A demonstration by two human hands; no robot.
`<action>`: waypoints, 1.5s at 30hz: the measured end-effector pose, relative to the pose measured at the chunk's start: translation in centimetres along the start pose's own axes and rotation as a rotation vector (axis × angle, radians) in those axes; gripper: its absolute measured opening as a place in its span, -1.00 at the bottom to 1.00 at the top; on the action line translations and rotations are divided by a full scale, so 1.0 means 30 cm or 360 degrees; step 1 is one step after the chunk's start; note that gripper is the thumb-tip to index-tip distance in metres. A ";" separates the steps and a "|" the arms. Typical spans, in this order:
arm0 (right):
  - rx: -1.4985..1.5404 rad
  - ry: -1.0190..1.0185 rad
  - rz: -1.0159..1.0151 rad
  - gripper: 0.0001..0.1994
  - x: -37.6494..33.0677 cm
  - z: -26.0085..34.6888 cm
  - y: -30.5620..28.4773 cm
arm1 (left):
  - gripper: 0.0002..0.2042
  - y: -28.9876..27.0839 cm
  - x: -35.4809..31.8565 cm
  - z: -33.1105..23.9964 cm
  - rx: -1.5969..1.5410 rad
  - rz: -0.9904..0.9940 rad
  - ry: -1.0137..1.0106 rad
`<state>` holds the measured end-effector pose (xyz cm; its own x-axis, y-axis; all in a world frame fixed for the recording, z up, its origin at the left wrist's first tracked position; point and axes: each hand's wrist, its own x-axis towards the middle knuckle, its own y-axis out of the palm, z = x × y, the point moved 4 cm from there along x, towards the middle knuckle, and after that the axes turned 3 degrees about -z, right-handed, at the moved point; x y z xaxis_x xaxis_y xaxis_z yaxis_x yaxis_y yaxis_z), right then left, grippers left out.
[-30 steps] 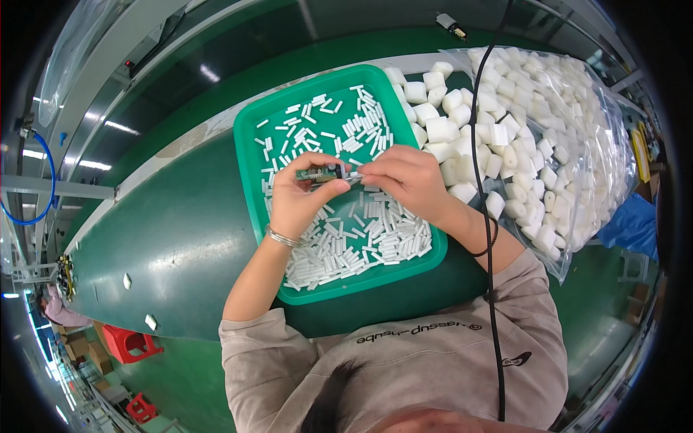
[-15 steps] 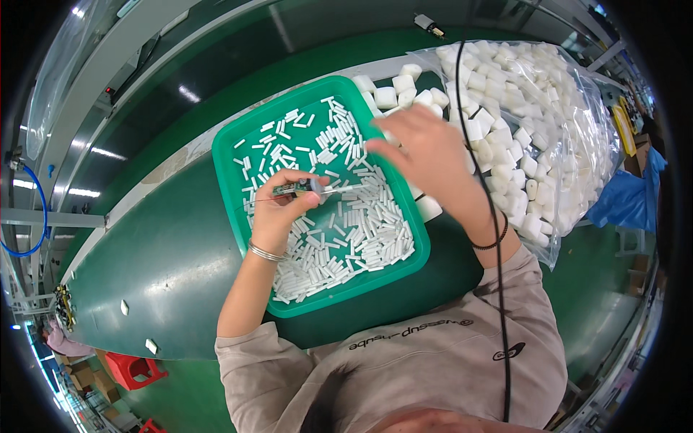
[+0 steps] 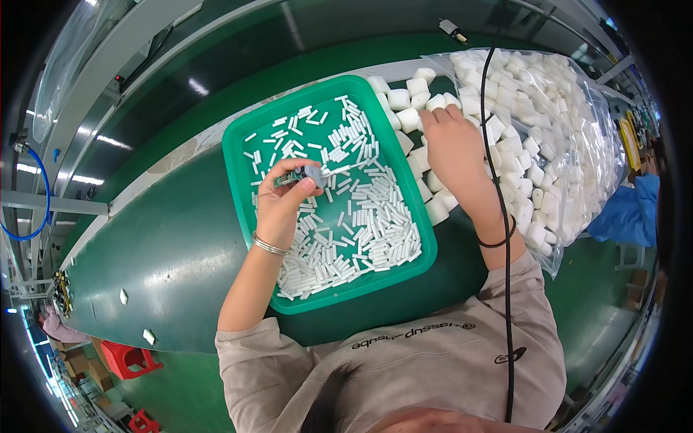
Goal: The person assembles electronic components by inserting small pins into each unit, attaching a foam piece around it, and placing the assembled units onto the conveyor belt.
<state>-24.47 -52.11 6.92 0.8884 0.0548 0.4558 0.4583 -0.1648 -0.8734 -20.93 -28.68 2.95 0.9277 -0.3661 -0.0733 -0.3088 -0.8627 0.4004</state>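
Observation:
My left hand (image 3: 284, 198) is closed round a small electronic part with a green circuit board (image 3: 289, 177) and a grey round end (image 3: 313, 175). A thin white stick (image 3: 339, 170) projects from that end, over the green tray (image 3: 431, 249). Many short white tubes (image 3: 386, 216) lie loose in the tray. My right hand (image 3: 453, 148) reaches down onto a pile of white, soft-looking blocks (image 3: 416, 86) just right of the tray. Its fingers bend down side by side among the blocks; their tips are hidden, so whether they grip one cannot be told.
A clear plastic bag (image 3: 588, 155) full of white blocks lies open at the right. A black cable (image 3: 498, 169) hangs across the view near my right arm. Two small pale pieces (image 3: 123, 296) lie on the dark green tabletop (image 3: 170, 238). Red stools (image 3: 128, 359) stand lower left.
My right hand has moved from above the tray's right edge to the white blocks, its spread fingers now bent down. My left hand still holds the electronic part. The view has shifted slightly.

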 end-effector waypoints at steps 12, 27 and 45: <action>0.2952 0.0468 0.0420 -0.68 -0.046 0.221 0.020 | -0.76 -0.002 -0.012 -0.022 0.0116 -0.0022 0.0349; 0.3158 0.0579 0.0220 -0.72 -0.092 0.254 0.040 | -0.70 0.033 -0.029 -0.041 0.0489 0.0048 0.0359; 0.2754 0.0317 -0.0089 -0.76 -0.101 0.220 0.001 | -0.75 0.037 -0.038 0.010 0.0561 -0.0029 0.0335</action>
<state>-26.98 -45.79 4.38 0.9161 -0.1105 0.3854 0.1013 0.9939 0.0441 -22.39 -29.32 3.19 0.9451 -0.3017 0.1258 -0.3108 -0.9486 0.0603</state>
